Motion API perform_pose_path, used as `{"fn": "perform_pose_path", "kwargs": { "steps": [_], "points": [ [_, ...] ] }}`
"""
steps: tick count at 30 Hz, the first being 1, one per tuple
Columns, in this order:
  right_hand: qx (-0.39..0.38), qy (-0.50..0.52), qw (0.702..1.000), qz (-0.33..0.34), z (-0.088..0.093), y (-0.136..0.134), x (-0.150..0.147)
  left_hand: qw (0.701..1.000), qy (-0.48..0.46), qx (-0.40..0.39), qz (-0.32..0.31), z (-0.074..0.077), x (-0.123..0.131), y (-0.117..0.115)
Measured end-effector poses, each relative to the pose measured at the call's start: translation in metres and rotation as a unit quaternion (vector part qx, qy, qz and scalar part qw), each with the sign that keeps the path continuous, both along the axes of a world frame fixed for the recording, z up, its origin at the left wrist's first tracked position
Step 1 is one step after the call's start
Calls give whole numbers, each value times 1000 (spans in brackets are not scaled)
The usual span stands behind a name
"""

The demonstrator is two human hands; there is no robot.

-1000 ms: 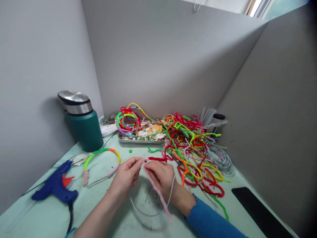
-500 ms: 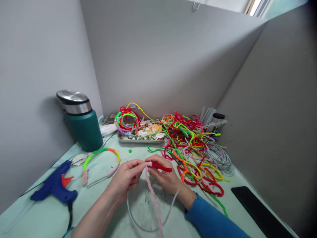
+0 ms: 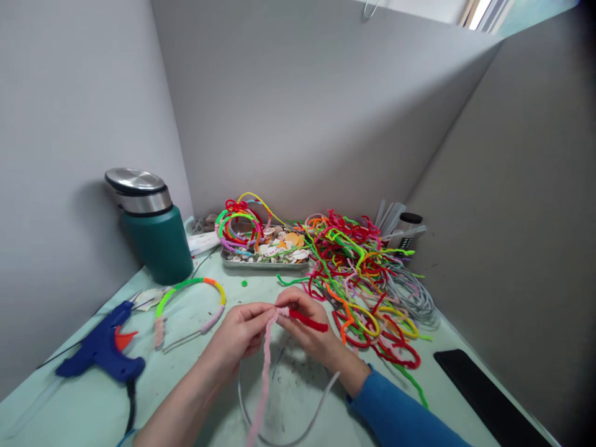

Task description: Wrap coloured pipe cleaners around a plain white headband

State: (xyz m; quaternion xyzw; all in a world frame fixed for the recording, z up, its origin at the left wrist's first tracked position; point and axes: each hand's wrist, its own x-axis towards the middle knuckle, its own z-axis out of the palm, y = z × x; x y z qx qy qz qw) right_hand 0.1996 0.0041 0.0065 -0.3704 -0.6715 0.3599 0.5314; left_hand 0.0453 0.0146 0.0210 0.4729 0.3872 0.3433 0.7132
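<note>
My left hand (image 3: 246, 329) pinches a thin grey hoop (image 3: 310, 428) at the spot where a pink pipe cleaner (image 3: 266, 366) is wound around it. The loose tail of that pipe cleaner hangs down towards me. My right hand (image 3: 313, 332) is closed around the hoop just to the right, fingertips touching the pink turns. Beside those turns, a red fuzzy section (image 3: 308, 320) lies across the right palm. Below both hands the bare grey part of the hoop curves down, partly out of the frame. Part of the hoop is hidden behind the fingers.
A blue glue gun (image 3: 105, 344) and a colourful wrapped hoop (image 3: 186, 282) lie at left, near a green bottle (image 3: 158, 242). Behind stands a metal tray (image 3: 265, 265) of small pieces. Tangled pipe cleaners (image 3: 354, 248) and a black strip (image 3: 488, 397) are at right.
The pink tail has swung left, from hanging right of centre to slanting lower left. The red section has shifted slightly right and down. Both hands keep their hold.
</note>
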Motion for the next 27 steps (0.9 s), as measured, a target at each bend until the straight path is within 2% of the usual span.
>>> {"fn": "perform_pose_path", "kwargs": {
  "steps": [4,8,14,18,21,24,27],
  "points": [
    [16,24,999,-16,-3,2,-1,999,0,37,20,1,4,-1],
    [8,59,997,-40,-10,5,-2,995,39,89,-2,2,4,-3],
    [31,23,998,-40,-11,6,-2,987,89,131,25,-7,3,2],
    [36,-14,999,-35,-9,5,-2,988,97,104,53,-13,2,6],
    [36,-24,999,-23,-9,3,-2,993,86,72,48,-13,2,7],
    [19,-6,1000,2,-8,1,-2,995,75,41,45,-10,1,7],
    [-40,52,997,45,-8,1,0,996,63,23,51,-7,-1,7]
  ]
}}
